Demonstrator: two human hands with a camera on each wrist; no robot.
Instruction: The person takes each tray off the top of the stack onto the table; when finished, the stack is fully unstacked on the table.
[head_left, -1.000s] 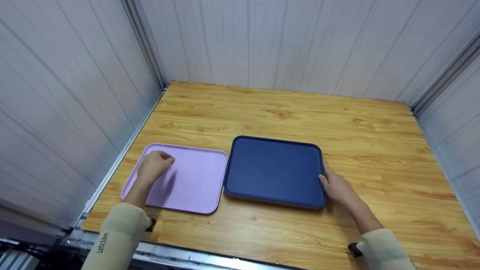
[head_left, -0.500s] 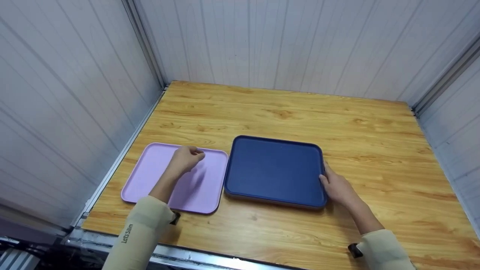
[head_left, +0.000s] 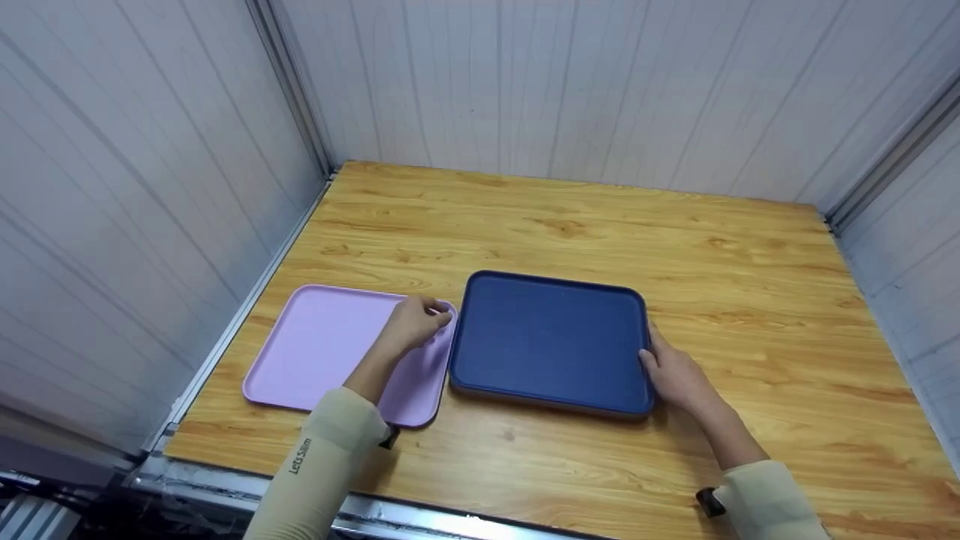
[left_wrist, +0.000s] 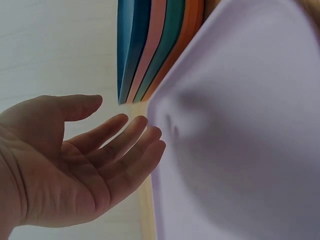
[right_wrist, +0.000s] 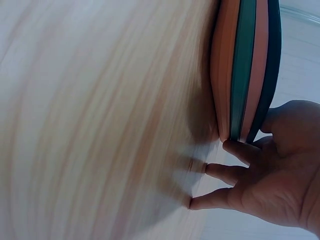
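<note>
Stacked trays (head_left: 551,341) are lying on the wooden surface (head_left: 585,225), toward its near edge and about midway across, with a dark blue tray uppermost. The wrist views are showing the stack's edges in layers: blue, pink, green and orange (right_wrist: 245,70). Just beside the stack on its left, a lilac tray (head_left: 330,352) is lying flat by itself, the two rims nearly touching.

The right hand (head_left: 675,375) is resting against the stack's right edge near the front corner, thumb lying along the top tray's rim. In the right wrist view its fingers (right_wrist: 225,172) are lying almost straight, their tips sitting at the foot of the stack where it is meeting the surface; nothing is being gripped.

The left hand (head_left: 416,322) is hovering over the lilac tray's far right corner, close to the stack's left edge. The left wrist view (left_wrist: 80,160) is showing its palm spread, fingers relaxed and only slightly bent, holding nothing, with the stack's coloured edges (left_wrist: 160,45) just beyond the fingertips. Both arms are wearing beige sleeves.
</note>
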